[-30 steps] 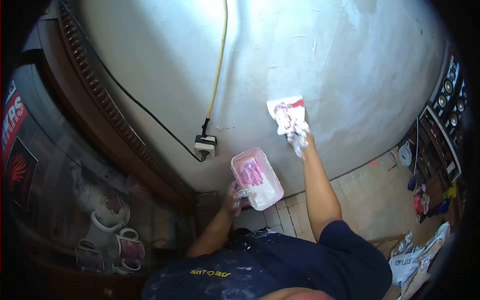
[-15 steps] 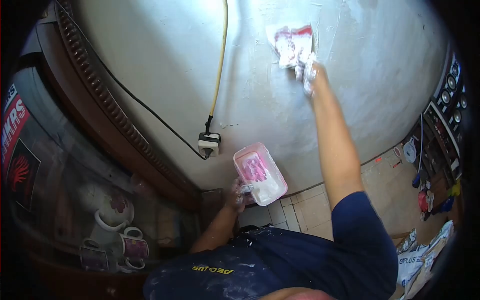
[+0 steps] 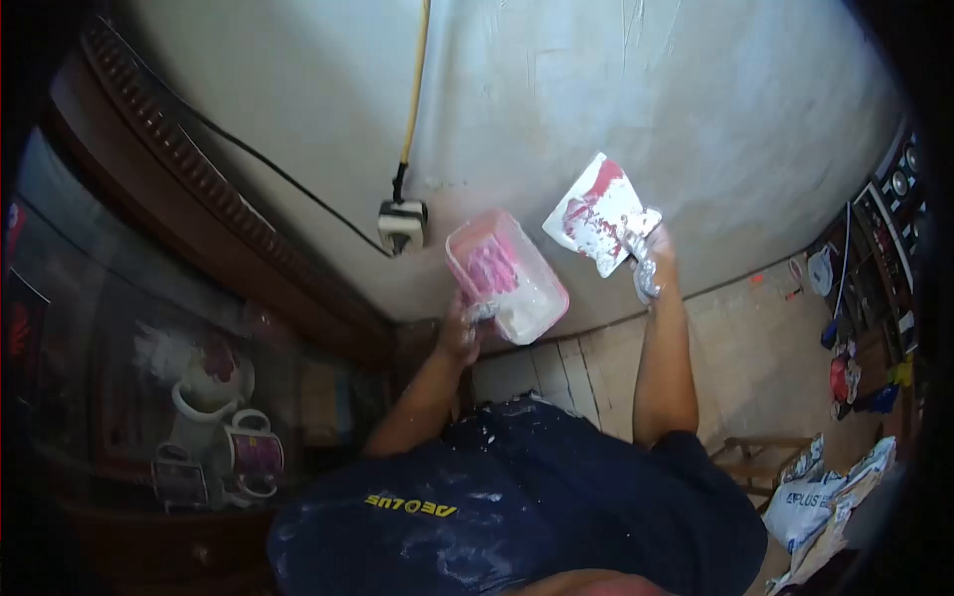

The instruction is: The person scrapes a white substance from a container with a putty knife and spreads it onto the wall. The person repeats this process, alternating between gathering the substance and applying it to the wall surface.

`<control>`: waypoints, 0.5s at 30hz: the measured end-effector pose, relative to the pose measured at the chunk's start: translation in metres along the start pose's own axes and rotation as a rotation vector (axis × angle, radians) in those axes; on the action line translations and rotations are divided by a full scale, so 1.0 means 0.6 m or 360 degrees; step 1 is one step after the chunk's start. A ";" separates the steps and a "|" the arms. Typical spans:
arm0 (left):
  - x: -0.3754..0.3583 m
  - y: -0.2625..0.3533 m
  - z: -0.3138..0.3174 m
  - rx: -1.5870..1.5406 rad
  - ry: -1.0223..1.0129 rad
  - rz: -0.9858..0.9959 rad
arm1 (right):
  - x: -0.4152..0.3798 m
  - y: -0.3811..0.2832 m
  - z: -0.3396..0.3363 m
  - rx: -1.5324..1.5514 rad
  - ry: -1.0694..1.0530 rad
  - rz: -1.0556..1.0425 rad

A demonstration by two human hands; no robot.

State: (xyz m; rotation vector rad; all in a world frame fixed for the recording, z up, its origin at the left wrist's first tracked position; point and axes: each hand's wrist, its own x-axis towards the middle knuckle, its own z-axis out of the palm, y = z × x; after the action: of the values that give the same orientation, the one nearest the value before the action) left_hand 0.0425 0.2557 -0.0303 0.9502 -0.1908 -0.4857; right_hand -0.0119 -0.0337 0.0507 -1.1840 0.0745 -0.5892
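Scraper: since the earlier frame, the white scraper (image 3: pixel 596 214) has come down from high on the wall to just beside the tub; its blade, smeared with white paste and patches of red, now tilts up to the left.
Right hand: my right hand (image 3: pixel 651 256) is closed round the scraper at its lower right edge, the fingers coated white.
Tub: the pink tub (image 3: pixel 529 260) sits tipped in front of me, left of the scraper and apart from it.
Paste: white paste (image 3: pixel 527 310) lies at the tub's near end, with pink streaks at the far end.
Left hand: my left hand (image 3: pixel 462 333) grips the tub by its near left side, paste on the fingers.
Wall: the pale wall (image 3: pixel 556 99) rises behind both; whether the scraper touches it I can't tell.
Socket: a black-and-white socket (image 3: pixel 402 226) is on the wall left of the tub, with a yellow cable (image 3: pixel 414 89) above it.
Cabinet: mugs (image 3: pixel 255 452) stand behind glass on my left.
Shirt: my dark shirt (image 3: pixel 497 536) carries white smudges.
Floor: pale tiles (image 3: pixel 755 338) spread to my right.
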 end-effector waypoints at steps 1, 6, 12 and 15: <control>-0.011 0.018 0.026 0.0041 -0.0009 0.0014 | -0.017 -0.041 0.015 -0.0226 -0.0157 -0.0097; -0.014 0.028 0.054 0.0035 -0.0077 0.0072 | -0.083 -0.076 0.094 -0.0898 -0.0469 -0.0262; -0.016 0.024 0.059 0.0109 -0.0071 0.0070 | -0.100 -0.032 0.130 -0.2016 -0.0557 -0.0546; -0.015 0.019 0.059 0.0262 0.0042 0.0062 | -0.114 -0.006 0.127 -0.2144 -0.0752 -0.0377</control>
State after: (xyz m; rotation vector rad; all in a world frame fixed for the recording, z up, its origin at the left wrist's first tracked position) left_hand 0.0254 0.2392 -0.0002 1.1109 -0.2275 -0.4256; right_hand -0.0441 0.0619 0.0669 -2.6434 -0.0973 -0.4135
